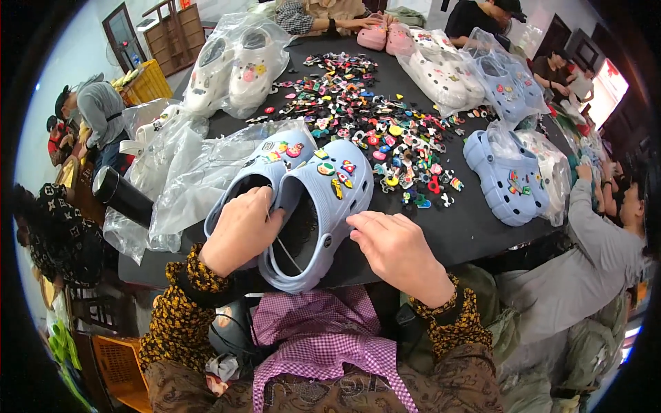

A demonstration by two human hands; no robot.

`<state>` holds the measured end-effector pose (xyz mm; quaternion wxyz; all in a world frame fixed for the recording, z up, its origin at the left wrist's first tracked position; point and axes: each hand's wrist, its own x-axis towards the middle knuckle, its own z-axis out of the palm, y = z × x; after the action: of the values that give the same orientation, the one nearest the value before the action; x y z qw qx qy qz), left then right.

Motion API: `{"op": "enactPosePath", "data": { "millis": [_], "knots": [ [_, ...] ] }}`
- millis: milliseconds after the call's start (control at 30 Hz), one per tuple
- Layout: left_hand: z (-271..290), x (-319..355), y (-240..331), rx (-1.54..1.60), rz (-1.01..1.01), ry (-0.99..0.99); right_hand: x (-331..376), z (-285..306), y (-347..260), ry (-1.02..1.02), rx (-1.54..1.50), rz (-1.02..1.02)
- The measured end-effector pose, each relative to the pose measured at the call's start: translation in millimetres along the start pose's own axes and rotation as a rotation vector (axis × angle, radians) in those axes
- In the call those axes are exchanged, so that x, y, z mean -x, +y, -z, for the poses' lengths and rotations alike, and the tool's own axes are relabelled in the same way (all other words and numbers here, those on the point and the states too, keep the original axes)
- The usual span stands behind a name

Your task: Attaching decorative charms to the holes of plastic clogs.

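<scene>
We see a pair of light-blue clogs (pixel 303 206) w/ charms on top, side by side at the near edge of the black bench (pixel 475 227). Left hand (pixel 239 230) is closed on the left clog's opening rim, fingers curled in. Right hand (pixel 399 251) lies flat, fingers loosely spread, touching the right clog's outer side; prob. not gripping, hard to tell. Pile of small charms (pixel 372 120) lies mid-bench behind, clear plastic bag (pixel 186 179) just left.

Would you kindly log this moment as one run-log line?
left hand: grips left blue clog | right hand: on right blue clog | charms: scattered on black table
</scene>
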<state>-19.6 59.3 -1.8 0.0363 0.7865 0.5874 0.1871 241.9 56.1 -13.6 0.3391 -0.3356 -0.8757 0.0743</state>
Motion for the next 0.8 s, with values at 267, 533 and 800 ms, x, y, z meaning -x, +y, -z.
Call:
{"op": "enactPosePath", "data": {
  "millis": [267, 533, 800],
  "knots": [
    [24.5, -6.3, -23.9, -0.151, -0.197, 0.061, -7.5, 12.7, 13.9, 0.085, -0.128, -0.072],
    [17.7, 5.1, -28.4, -0.008, -0.131, 0.223, -35.0, -13.9, 16.0, 0.132, -0.365, -0.09],
    [6.4, 23.4, 17.7, 0.531, 0.153, 0.138, -68.4, -55.7, -0.5, 0.153, -0.152, 0.043]
  ]
}}
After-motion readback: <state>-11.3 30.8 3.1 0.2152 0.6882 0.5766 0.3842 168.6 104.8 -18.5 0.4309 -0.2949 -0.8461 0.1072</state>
